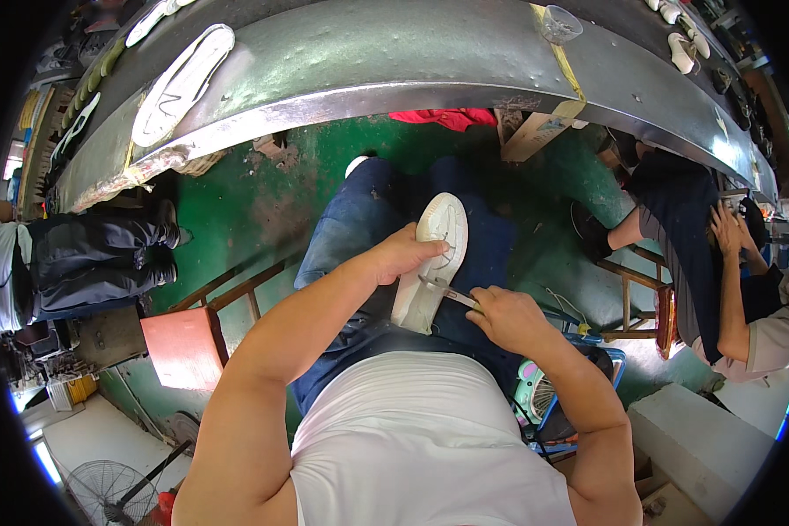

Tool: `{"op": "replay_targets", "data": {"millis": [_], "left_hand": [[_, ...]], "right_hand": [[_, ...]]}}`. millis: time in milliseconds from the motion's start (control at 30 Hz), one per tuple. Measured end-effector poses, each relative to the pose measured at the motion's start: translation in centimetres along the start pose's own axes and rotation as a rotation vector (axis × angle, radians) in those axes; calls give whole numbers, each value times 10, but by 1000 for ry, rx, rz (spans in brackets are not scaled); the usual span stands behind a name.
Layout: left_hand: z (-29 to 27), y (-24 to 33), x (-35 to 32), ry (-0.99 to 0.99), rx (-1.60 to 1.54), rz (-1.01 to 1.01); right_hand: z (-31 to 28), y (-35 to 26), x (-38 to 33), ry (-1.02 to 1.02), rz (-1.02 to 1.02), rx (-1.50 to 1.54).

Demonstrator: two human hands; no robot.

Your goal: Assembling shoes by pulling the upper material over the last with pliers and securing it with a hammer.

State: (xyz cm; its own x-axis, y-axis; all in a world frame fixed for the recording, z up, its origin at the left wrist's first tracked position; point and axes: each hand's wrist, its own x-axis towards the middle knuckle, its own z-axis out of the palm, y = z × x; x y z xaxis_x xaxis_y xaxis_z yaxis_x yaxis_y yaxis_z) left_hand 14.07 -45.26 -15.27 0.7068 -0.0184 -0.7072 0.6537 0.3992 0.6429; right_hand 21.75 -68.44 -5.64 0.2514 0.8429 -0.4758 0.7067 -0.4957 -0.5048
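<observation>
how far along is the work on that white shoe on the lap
Done: other white soles already lie on the metal conveyor. In hand: left hand steadies the white shoe, sole up, while right hand works a metal tool at its heel edge. How much edge remains is unclear.

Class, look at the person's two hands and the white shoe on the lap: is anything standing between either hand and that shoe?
Nothing visible does. The left hand already grips the white shoe by its side. The right hand holds a thin metal tool whose tip meets the shoe near the heel end, so only that tool lies between.

Single head-worn fisheye view, looking steeply down, close over the lap, metal workbench [394, 61] curving along the top
</observation>
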Motion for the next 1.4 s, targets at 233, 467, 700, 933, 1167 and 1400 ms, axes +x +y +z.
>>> {"op": "replay_targets", "data": {"millis": [233,467,700,933,1167,1400], "left_hand": [[28,-12,-17,134,293,197],[26,-64,-58,43,326,286],[31,-65,-54,253,488,319],[29,-56,-62,184,579,313],[-4,-37,-73,45,429,338],[-34,99,-138,-196,-318,601]], "right_hand": [[24,15,-27,-53,164,296],[7,38,-19,-288,229,569],[-31,4,-20,-258,185,311],[5,-7,-9,95,78,289],[40,26,-9,174,172,643],[69,57,-5,215,199,995]]}}
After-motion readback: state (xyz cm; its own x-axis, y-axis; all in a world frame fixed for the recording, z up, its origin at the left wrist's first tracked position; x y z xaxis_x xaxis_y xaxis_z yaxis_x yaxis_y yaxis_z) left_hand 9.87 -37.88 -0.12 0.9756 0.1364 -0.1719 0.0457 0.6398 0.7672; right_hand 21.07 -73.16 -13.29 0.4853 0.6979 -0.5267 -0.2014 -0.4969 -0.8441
